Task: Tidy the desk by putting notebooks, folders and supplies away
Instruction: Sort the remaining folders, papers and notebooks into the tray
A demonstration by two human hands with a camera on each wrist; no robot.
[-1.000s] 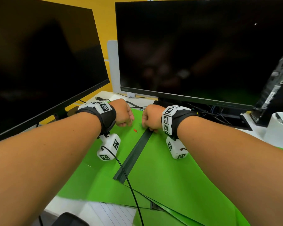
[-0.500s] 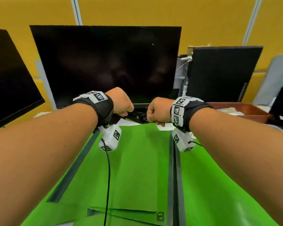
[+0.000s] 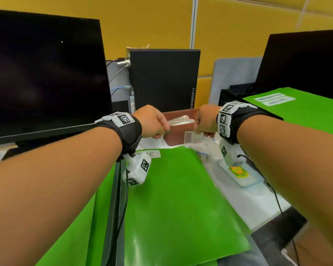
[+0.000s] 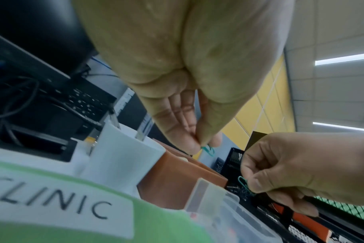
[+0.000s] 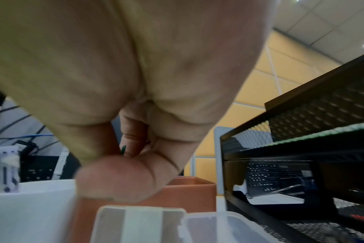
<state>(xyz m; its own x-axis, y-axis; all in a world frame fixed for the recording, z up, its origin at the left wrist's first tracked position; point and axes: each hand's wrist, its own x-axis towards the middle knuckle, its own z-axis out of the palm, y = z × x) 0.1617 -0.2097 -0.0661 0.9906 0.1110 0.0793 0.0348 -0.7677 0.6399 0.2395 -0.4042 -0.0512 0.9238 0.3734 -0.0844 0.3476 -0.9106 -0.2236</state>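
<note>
My left hand [image 3: 161, 131] pinches a small green paper clip [image 4: 208, 150] between thumb and fingertips, held over the brown box [image 3: 173, 138]. My right hand [image 3: 202, 131] is curled and pinches another green paper clip [image 4: 244, 185]; its tip also shows between the fingers [image 5: 123, 149] in the right wrist view. Both hands hover just above an open clear plastic case [image 3: 193, 138] at the far edge of the green folder [image 3: 171, 198], whose white label reads CLINIC [image 4: 58, 202].
A dark monitor [image 3: 42, 77] stands at left and a black PC tower [image 3: 161, 79] behind the brown box. A black mesh tray [image 5: 301, 164] at right carries another green folder [image 3: 300, 114]. A white cup [image 5: 31, 210], cables and a sticker pack [image 3: 238, 172] lie nearby.
The head view swung to the right. Both hands lifted off the green folder and moved right, now over the brown box and the clear case.
</note>
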